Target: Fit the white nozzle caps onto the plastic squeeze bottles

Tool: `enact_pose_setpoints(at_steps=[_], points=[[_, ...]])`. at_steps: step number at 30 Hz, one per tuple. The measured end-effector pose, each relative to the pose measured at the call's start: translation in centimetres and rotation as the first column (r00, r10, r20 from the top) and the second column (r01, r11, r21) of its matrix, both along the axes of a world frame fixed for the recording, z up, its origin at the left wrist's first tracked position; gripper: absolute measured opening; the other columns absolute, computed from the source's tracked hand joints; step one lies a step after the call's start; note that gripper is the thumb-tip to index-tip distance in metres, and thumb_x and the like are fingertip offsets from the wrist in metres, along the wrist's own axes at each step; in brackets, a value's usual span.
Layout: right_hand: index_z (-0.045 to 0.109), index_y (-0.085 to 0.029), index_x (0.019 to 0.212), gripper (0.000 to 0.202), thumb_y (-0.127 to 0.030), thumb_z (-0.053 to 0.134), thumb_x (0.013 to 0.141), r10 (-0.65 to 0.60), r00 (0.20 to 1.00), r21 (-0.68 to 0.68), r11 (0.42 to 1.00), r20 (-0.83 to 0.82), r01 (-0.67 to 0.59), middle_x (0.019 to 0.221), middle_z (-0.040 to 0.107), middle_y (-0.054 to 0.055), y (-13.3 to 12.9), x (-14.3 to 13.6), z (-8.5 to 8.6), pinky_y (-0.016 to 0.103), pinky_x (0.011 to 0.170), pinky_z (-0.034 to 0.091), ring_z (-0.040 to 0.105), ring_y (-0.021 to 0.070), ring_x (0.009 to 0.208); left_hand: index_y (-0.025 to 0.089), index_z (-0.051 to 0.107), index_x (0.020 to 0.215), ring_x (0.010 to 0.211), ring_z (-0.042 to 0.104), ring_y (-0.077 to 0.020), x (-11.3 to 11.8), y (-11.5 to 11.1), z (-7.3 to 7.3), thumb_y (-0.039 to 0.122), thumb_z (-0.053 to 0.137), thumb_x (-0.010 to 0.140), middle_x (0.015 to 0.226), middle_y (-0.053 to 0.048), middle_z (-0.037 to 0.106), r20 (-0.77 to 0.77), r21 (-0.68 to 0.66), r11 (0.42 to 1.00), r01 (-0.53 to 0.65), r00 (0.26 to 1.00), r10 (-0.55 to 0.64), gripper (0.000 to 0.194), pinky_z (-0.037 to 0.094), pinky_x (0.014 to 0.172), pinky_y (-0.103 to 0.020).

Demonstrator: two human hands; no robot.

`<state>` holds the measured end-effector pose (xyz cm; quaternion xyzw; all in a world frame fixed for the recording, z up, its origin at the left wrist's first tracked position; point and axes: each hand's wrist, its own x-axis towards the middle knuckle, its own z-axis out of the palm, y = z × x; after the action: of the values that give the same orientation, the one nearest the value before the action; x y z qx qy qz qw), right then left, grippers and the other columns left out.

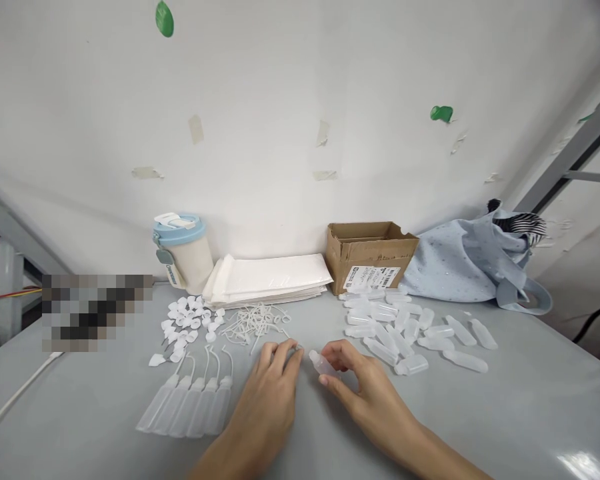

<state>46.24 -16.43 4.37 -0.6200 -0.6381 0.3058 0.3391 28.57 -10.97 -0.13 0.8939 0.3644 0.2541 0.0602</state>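
Observation:
My right hand (363, 383) holds a small translucent plastic squeeze bottle (322, 364) between thumb and fingers, its neck tilted up toward the left. Close by, my left hand (275, 383) has its thumb and fingertips pinched together near the bottle's neck; what they hold, if anything, is too small to make out. Left of that hand lies a row of several bottles (193, 407) fitted with thin curved tubes. Behind it are a heap of loose bent tubes (257, 322) and a pile of small white caps (183, 323). Several uncapped bottles (380, 330) lie scattered to the right.
Along the wall stand a cup with a blue lid (185, 250), a stack of white envelopes (275, 275), an open cardboard box (370, 257) and a light blue cloth bag (455, 257). A white cable (23, 393) crosses the grey table (530, 413) at left, beside a blurred-out item.

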Motion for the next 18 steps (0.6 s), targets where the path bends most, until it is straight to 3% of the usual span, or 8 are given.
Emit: enact_pose_setpoints(at_steps=[7,13,18], points=[[0.058,-0.021,0.103,0.018,-0.022,0.054,0.085,0.023,1.000,0.013,1.000,0.000,-0.023,0.097,0.068,0.006,0.1,0.0,0.4,0.038,0.081,0.048,0.061,0.0228,0.090,0.013,0.051,0.126,0.111,0.052,-0.0238,-0.3,-0.6,1.3,-0.003,0.032,0.080,0.122,-0.014,0.058,0.063,-0.004,0.998,0.064,0.996,-0.064,0.052,0.052,0.090,-0.041],[0.054,-0.025,0.122,0.039,-0.024,0.057,0.084,0.048,0.999,-0.039,0.998,-0.003,-0.048,0.098,0.070,0.006,-0.5,-0.1,0.4,0.039,0.085,0.048,0.062,0.0241,0.095,0.017,0.040,0.136,0.116,0.051,-0.0245,-0.8,-1.9,1.0,0.003,0.035,0.087,0.125,-0.015,0.055,0.211,0.075,0.985,0.154,0.963,-0.167,0.051,0.053,0.091,-0.039],[0.055,-0.027,0.128,0.043,-0.027,0.054,0.086,0.040,0.999,-0.010,0.999,0.017,-0.039,0.096,0.070,0.006,-0.5,0.0,0.5,0.038,0.083,0.050,0.063,0.0238,0.092,0.013,0.048,0.129,0.117,0.053,-0.0240,-0.8,-2.2,1.4,0.004,0.039,0.087,0.125,-0.016,0.056,0.253,0.169,0.967,0.189,0.940,-0.228,0.043,0.054,0.092,-0.034]])
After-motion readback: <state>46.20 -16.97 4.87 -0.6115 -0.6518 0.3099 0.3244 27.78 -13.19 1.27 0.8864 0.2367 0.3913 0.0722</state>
